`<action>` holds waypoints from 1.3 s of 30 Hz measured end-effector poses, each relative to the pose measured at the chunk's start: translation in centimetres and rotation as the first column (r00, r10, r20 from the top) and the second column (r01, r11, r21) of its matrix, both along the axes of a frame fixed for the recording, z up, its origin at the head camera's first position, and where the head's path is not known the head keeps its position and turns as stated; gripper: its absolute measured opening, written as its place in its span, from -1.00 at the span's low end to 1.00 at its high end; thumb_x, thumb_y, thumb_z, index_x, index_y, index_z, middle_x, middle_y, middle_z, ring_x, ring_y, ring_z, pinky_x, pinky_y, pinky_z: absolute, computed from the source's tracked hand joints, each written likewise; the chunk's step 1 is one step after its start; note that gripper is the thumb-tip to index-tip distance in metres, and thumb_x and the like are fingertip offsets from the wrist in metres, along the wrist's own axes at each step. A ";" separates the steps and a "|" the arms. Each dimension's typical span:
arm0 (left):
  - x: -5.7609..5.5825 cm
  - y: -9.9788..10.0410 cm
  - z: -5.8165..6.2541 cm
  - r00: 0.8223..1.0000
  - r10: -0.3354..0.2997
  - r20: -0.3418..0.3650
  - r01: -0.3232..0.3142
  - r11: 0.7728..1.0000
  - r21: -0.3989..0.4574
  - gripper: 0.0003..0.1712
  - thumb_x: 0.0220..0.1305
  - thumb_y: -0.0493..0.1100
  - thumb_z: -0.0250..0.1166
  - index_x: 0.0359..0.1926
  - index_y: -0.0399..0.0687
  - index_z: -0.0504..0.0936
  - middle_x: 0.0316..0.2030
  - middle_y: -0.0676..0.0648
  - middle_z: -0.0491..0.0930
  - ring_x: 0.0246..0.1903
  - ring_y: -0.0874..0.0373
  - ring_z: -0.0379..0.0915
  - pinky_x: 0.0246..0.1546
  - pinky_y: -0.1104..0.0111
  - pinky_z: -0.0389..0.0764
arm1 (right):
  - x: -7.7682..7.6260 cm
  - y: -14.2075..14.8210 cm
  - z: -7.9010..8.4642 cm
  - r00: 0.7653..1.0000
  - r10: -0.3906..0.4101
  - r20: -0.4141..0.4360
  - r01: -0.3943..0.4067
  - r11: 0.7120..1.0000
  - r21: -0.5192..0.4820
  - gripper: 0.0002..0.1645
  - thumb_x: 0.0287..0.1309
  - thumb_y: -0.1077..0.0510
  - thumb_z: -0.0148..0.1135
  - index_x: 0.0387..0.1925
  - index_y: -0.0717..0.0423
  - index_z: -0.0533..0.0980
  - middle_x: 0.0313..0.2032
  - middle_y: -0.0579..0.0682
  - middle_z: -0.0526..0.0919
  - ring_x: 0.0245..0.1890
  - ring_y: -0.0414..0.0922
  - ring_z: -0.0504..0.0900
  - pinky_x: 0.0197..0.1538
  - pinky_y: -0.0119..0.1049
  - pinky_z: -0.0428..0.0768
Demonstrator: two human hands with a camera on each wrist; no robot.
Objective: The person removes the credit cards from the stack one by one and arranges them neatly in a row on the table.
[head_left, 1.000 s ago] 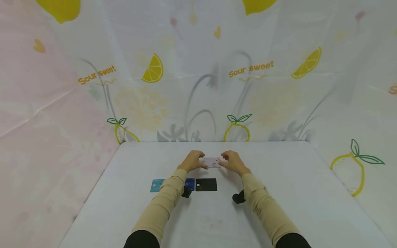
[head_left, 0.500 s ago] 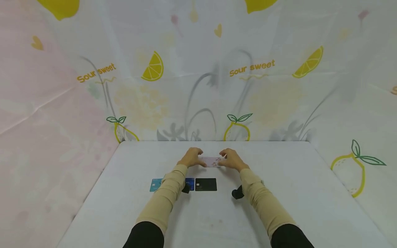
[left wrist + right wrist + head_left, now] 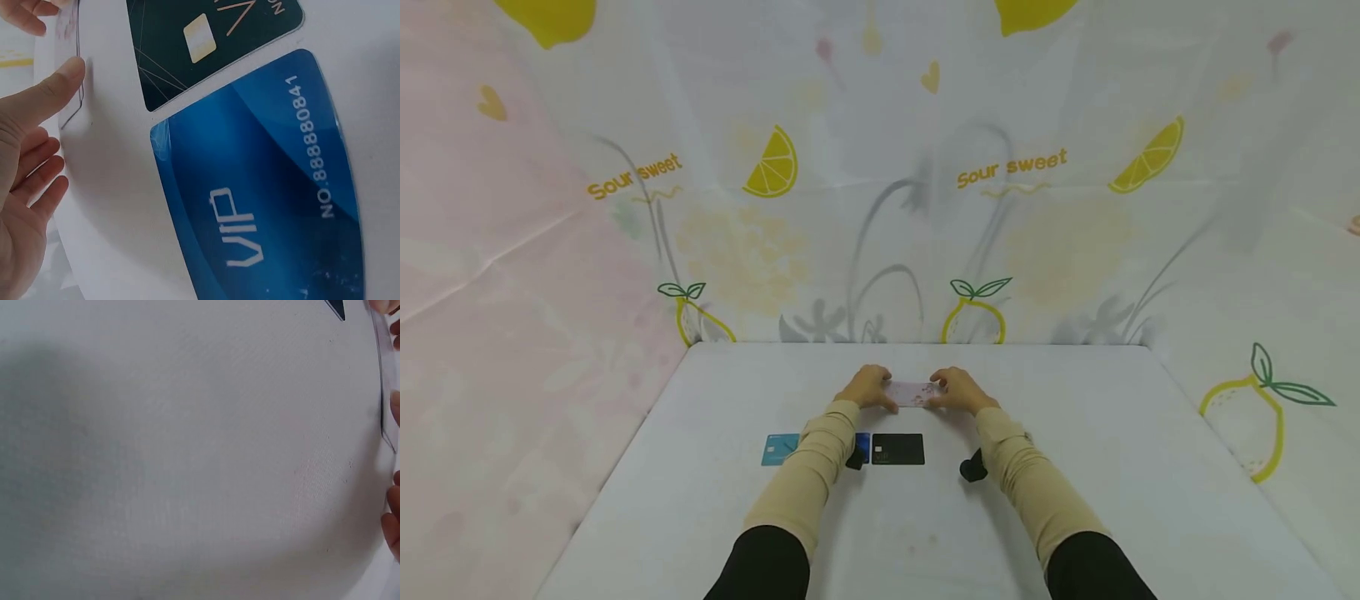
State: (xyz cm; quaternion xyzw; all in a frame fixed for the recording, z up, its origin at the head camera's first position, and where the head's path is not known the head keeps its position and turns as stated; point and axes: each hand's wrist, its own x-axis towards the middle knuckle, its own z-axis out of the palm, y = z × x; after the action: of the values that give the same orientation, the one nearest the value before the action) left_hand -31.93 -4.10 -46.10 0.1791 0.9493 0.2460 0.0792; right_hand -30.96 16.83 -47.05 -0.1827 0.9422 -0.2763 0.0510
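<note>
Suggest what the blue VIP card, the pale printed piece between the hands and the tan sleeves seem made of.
Blue VIP card: probably smooth, glossy plastic; it has rounded corners and a pale sheen.
Pale printed piece: plastic or stiff paper, finish unclear; it looks thin and straight-edged.
Tan sleeves: likely matte cloth, judging by the soft creases.

Dark card (image 3: 898, 449): thin pale lines. Left of it: blue card (image 3: 262, 178), white VIP lettering; light-blue card (image 3: 778, 450). Beyond it: pale-pink card (image 3: 912, 395), reddish motifs. Under it: white bench (image 3: 1075, 442).
</note>
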 end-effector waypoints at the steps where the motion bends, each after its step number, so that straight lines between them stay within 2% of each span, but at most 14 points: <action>1: -0.1 0.1 0.0 1.000 -0.004 0.001 0.004 1.000 -0.005 -0.28 -0.20 -0.20 0.56 0.04 -0.40 0.53 0.01 -0.27 0.55 0.07 -0.13 0.43 0.15 0.17 0.38 | 0.0 0.0 -0.1 1.000 -0.005 -0.001 0.005 1.000 -0.001 -0.43 -0.10 0.14 0.45 -0.04 0.37 0.52 -0.21 0.23 0.59 -0.16 0.09 0.52 -0.05 -0.05 0.49; 6: -0.2 0.3 0.0 1.000 -0.013 0.025 0.013 1.000 -0.015 -0.29 -0.18 -0.22 0.55 0.05 -0.39 0.52 0.04 -0.25 0.53 0.09 -0.11 0.41 0.16 0.18 0.36 | -0.4 -0.4 -0.6 0.999 -0.031 0.029 0.030 1.000 0.002 -0.39 -0.11 0.08 0.48 -0.05 0.36 0.52 -0.21 0.20 0.55 -0.16 0.06 0.48 -0.04 -0.06 0.45; 12: 0.1 0.6 0.7 0.999 -0.024 0.030 0.025 0.999 -0.040 -0.31 -0.16 -0.22 0.55 0.05 -0.37 0.52 0.04 -0.25 0.51 0.10 -0.12 0.37 0.17 0.16 0.35 | -0.9 -0.6 -1.0 0.999 -0.036 0.022 0.035 0.998 0.049 -0.44 -0.12 0.04 0.49 -0.12 0.32 0.55 -0.23 0.16 0.55 -0.18 0.04 0.48 -0.02 -0.07 0.45; 16: -0.6 0.9 0.3 0.999 -0.017 0.051 0.020 0.998 -0.063 -0.25 -0.19 -0.20 0.56 0.08 -0.36 0.52 0.07 -0.25 0.49 0.13 -0.13 0.35 0.19 0.15 0.32 | -1.1 -0.7 -0.9 0.999 -0.034 0.016 0.033 0.998 0.047 -0.48 -0.14 0.06 0.50 -0.18 0.32 0.55 -0.28 0.14 0.54 -0.22 0.02 0.47 -0.05 -0.08 0.45; 19: -2.6 1.1 -1.5 0.998 -0.031 0.060 0.039 0.991 -0.128 -0.18 -0.23 -0.08 0.59 0.10 -0.30 0.53 0.07 -0.23 0.49 0.12 -0.10 0.36 0.19 0.16 0.33 | -1.1 -0.7 -0.9 0.999 -0.040 0.022 0.039 0.998 0.047 -0.49 -0.15 0.07 0.51 -0.21 0.32 0.54 -0.30 0.12 0.52 -0.24 0.00 0.46 -0.06 -0.09 0.45; 21: -5.4 0.8 -4.9 0.996 -0.091 -0.012 0.088 0.984 -0.152 -0.19 -0.25 0.10 0.58 0.06 -0.18 0.58 0.00 -0.15 0.53 0.05 -0.02 0.39 0.11 0.22 0.38 | -1.1 -0.8 -0.9 0.999 -0.044 0.028 0.043 0.998 0.052 -0.49 -0.15 0.06 0.51 -0.22 0.31 0.53 -0.30 0.11 0.51 -0.24 -0.01 0.45 -0.05 -0.10 0.45; 23: -6.6 0.9 -6.3 0.991 -0.126 -0.046 0.113 0.970 -0.214 -0.24 -0.28 0.17 0.57 -0.03 -0.14 0.63 -0.08 -0.13 0.55 -0.02 0.00 0.40 0.04 0.22 0.42 | -1.1 -0.8 -0.9 0.999 -0.044 0.029 0.043 0.997 0.061 -0.49 -0.15 0.06 0.50 -0.23 0.30 0.52 -0.30 0.10 0.49 -0.24 -0.02 0.44 -0.06 -0.11 0.45; 24: -6.6 1.0 -6.3 0.991 -0.130 -0.044 0.116 0.966 -0.232 -0.28 -0.26 0.16 0.56 -0.06 -0.13 0.64 -0.09 -0.13 0.54 -0.02 -0.01 0.40 0.03 0.22 0.42 | -1.0 -0.8 -0.9 0.999 -0.045 0.029 0.044 0.997 0.060 -0.49 -0.15 0.06 0.50 -0.22 0.30 0.52 -0.30 0.11 0.49 -0.24 -0.02 0.44 -0.05 -0.10 0.44; 26: -5.5 1.0 -5.5 0.989 -0.127 -0.069 0.109 0.968 -0.224 -0.38 -0.18 0.11 0.54 -0.10 -0.15 0.66 -0.11 -0.15 0.52 -0.04 -0.04 0.38 0.01 0.20 0.42 | -1.0 -0.8 -0.9 0.999 -0.044 0.026 0.042 0.997 0.060 -0.48 -0.15 0.06 0.50 -0.22 0.30 0.51 -0.30 0.11 0.48 -0.24 -0.01 0.43 -0.06 -0.10 0.45; 28: -1.8 1.4 -1.3 0.996 -0.086 -0.021 0.079 0.972 -0.222 -0.46 -0.08 -0.08 0.51 -0.07 -0.27 0.63 -0.07 -0.24 0.48 0.03 -0.15 0.35 0.08 0.13 0.38 | -0.9 -0.7 -0.9 0.999 -0.042 0.020 0.041 0.998 0.057 -0.48 -0.14 0.06 0.50 -0.21 0.30 0.50 -0.30 0.11 0.47 -0.25 -0.01 0.43 -0.06 -0.09 0.45; 31: 0.3 1.4 0.1 0.995 -0.079 -0.066 0.066 0.980 -0.188 -0.48 -0.02 -0.16 0.46 -0.02 -0.32 0.60 -0.05 -0.28 0.45 0.04 -0.18 0.32 0.10 0.11 0.36 | -0.9 -0.7 -1.0 0.999 -0.043 0.019 0.042 0.998 0.052 -0.47 -0.14 0.06 0.50 -0.20 0.31 0.50 -0.28 0.12 0.48 -0.24 -0.01 0.44 -0.06 -0.09 0.45; 33: 0.5 1.3 0.1 0.993 -0.085 -0.079 0.069 0.979 -0.190 -0.46 -0.01 -0.16 0.46 0.01 -0.31 0.59 -0.04 -0.28 0.44 0.05 -0.17 0.31 0.11 0.11 0.35 | -0.9 -0.7 -1.1 0.999 -0.045 0.017 0.044 0.998 0.051 -0.47 -0.15 0.07 0.50 -0.20 0.31 0.50 -0.28 0.12 0.48 -0.24 -0.01 0.44 -0.05 -0.10 0.45; 35: -0.5 1.3 -1.1 0.992 -0.085 -0.090 0.065 0.977 -0.205 -0.44 -0.04 -0.13 0.48 0.01 -0.26 0.60 -0.03 -0.26 0.45 0.04 -0.13 0.31 0.10 0.12 0.36 | -0.9 -0.6 -1.1 0.999 -0.047 0.019 0.046 0.998 0.048 -0.47 -0.14 0.06 0.50 -0.19 0.31 0.50 -0.28 0.12 0.48 -0.23 0.00 0.44 -0.05 -0.09 0.45; 39: -0.6 1.4 -1.2 0.994 -0.076 -0.084 0.058 0.979 -0.195 -0.44 -0.05 -0.13 0.48 0.01 -0.26 0.60 -0.02 -0.26 0.45 0.05 -0.14 0.31 0.10 0.11 0.36 | -0.8 -0.5 -0.9 0.999 -0.045 0.024 0.044 0.998 0.041 -0.47 -0.14 0.07 0.50 -0.20 0.30 0.49 -0.28 0.12 0.47 -0.24 -0.01 0.43 -0.05 -0.10 0.44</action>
State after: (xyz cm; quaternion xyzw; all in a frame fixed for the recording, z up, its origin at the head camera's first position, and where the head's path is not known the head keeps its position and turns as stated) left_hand -32.58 -2.69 -47.32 0.2136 0.9646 0.1419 0.0609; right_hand -31.77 16.32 -47.92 -0.1574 0.9506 -0.2606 0.0604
